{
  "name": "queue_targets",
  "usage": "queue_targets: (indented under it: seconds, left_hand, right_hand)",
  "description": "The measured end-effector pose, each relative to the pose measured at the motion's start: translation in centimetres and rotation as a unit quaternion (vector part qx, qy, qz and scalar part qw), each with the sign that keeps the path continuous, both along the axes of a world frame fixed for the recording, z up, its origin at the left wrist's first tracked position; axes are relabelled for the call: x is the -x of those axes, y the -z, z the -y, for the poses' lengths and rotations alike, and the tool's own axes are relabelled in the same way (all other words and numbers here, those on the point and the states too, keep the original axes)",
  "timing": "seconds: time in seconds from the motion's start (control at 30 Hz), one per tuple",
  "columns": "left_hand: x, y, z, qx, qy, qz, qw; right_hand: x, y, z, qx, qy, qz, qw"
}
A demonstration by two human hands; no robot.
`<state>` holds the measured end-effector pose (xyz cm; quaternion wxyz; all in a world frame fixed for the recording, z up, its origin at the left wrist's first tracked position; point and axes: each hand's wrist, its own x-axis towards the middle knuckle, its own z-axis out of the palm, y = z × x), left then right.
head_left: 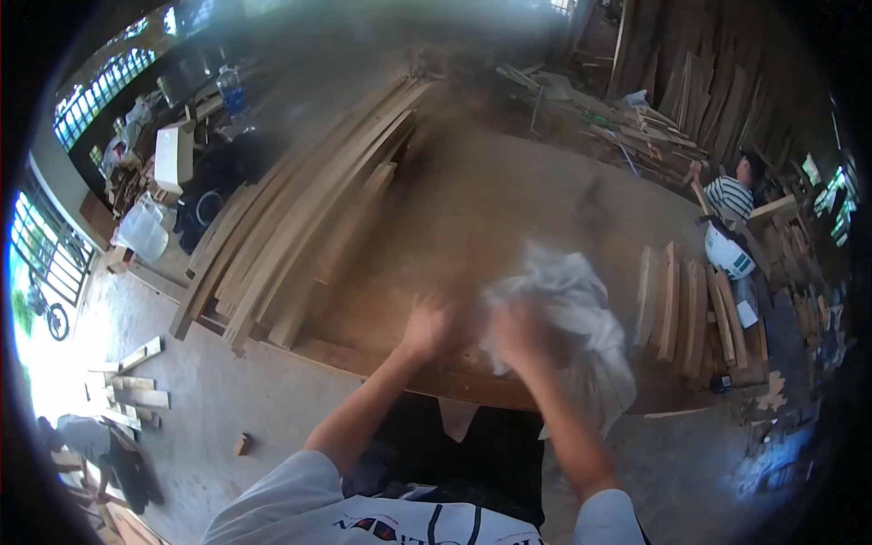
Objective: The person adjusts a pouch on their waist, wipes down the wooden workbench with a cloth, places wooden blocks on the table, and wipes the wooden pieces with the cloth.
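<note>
A crumpled white cloth (581, 300) lies over the near edge of a large brown wooden table (545, 191), part of it hanging down in front. My right hand (520, 334) grips the cloth at its left side, its fingers smeared by motion. Just to the left, close over the tabletop near the front edge, is my left hand (431, 325). Blur hides its fingers, and I cannot tell whether anything is in them.
Long wooden planks (300, 200) are stacked along the table's left side. Shorter wood pieces (695, 318) stand in a row at the right. A person in a striped shirt (729, 198) is beyond them, near a white helmet (727, 251). Another person (100, 450) bends at lower left.
</note>
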<state>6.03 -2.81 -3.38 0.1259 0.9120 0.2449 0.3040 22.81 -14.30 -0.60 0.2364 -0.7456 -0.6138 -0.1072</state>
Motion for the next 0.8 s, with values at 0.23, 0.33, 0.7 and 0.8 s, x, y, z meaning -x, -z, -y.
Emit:
queue_targets:
  seconds: [0.23, 0.33, 0.7, 0.8]
  left_hand:
    - [0.5, -1.4, 0.0, 0.017, -0.006, 0.012, 1.000]
    - [0.3, -2.6, 0.7, 0.027, -0.009, 0.014, 0.999]
    - [0.6, -0.6, 0.3, -0.010, -0.009, 0.018, 1.000]
    - [1.2, -0.8, 0.3, -0.024, -0.017, 0.017, 0.999]
  right_hand:
    - [3.4, 0.2, -1.7, -0.048, -0.013, -0.014, 0.999]
    - [-2.2, 0.5, 2.3, 0.010, 0.068, -0.001, 0.998]
    - [5.4, 0.7, -2.7, -0.036, 0.019, 0.038, 0.998]
    - [4.6, 0.8, -2.4, -0.044, -0.003, 0.002, 0.999]
